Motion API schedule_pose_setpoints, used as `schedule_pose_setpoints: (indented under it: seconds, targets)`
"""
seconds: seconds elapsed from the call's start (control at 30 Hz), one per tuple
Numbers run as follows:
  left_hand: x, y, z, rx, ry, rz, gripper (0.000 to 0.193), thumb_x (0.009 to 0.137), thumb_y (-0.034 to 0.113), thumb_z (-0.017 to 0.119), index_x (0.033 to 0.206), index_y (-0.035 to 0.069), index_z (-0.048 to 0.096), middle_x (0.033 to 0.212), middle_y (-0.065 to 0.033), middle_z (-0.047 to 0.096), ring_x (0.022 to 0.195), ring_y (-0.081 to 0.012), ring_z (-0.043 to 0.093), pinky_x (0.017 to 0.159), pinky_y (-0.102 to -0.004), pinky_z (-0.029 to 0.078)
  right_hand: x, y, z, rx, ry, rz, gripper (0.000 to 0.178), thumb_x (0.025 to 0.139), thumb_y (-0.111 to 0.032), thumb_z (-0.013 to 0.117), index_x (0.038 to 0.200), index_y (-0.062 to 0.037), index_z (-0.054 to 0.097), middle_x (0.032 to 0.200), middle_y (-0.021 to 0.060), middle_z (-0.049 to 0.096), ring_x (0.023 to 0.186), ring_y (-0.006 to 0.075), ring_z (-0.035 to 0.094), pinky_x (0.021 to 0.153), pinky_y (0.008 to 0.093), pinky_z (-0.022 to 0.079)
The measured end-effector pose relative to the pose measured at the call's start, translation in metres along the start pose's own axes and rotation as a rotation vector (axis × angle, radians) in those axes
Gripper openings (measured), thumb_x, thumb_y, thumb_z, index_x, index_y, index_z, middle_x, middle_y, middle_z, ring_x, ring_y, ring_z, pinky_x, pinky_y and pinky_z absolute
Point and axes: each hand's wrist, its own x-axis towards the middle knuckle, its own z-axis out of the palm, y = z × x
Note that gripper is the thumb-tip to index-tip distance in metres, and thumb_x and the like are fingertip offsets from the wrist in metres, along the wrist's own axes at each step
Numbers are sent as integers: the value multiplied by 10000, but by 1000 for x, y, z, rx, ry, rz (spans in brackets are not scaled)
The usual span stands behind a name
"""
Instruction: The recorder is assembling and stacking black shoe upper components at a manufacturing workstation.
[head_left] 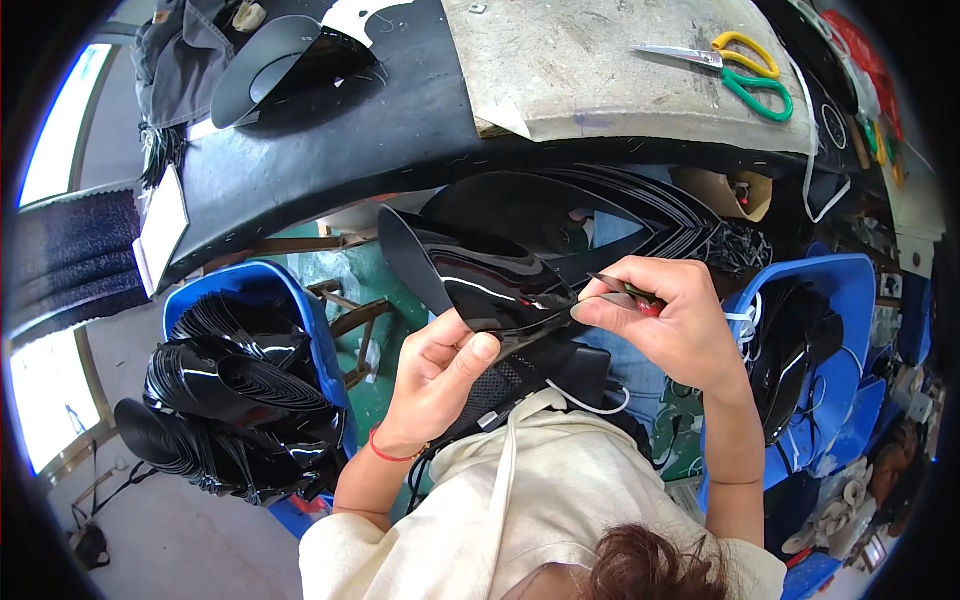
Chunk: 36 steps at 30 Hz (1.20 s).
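In front of my body I hold up a glossy black curved piece [490,280] that looks like a shoe upper, with a matt inner side. My left hand [440,375] pinches its lower edge between thumb and fingers. At its narrow right end, the thumb and finger of my right hand [665,315] are closed on the edge. A small dark pointed tool [640,294], probably thread snips with a red part, is tucked in that same hand. Its full shape is hidden by the fingers. Behind lies a layered stack of similar black pieces [600,185].
Stacked black pieces [235,390] fill a blue bin [325,345] at left; another blue bin [850,310] stands at right. Across the far side runs a black-covered table [400,130], bearing a grey board [590,85], yellow-and-green-handled scissors [735,70] and a curved black piece [260,75].
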Motion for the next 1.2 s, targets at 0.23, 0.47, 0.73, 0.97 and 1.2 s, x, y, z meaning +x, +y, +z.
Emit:
schedule_pose_setpoints:
  seconds: [0.23,0.47,0.73,0.97,1.2]
  targets:
    - [1,1,5,-330,39,-81,360,879,147,560,1180,-38,492,1077,-104,598,965,-122,559,854,-246,428,5,-3,11,75,10,56,114,708,-75,725,762,-9,651,590,-32,554,520,8,389,476,181,303]
    - [13,21,15,191,61,-129,254,746,59,704,977,-13,630,870,-32,644,770,-76,583,696,-221,476,5,9,25,220,-64,29,317,706,-108,738,985,-18,616,738,32,630,557,20,446,496,196,353]
    - [12,28,2,-202,288,-37,245,735,20,633,976,-20,614,895,-58,647,792,-111,605,750,-247,474,-29,13,50,679,341,-196,172,922,-97,440,1076,-26,465,704,4,495,559,23,396,510,159,334]
    - [4,20,7,-279,341,-33,217,749,42,631,958,-11,616,898,-46,643,783,-99,593,750,-247,466,-29,7,92,1017,25,232,209,934,-212,496,1021,-29,444,748,-5,480,576,19,373,500,160,307]
    - [3,19,10,-240,300,-55,224,762,70,644,970,-2,606,891,-39,638,777,-91,590,732,-238,469,-18,-12,98,1067,127,153,229,896,-194,573,986,-28,444,763,5,512,571,11,398,486,160,314]
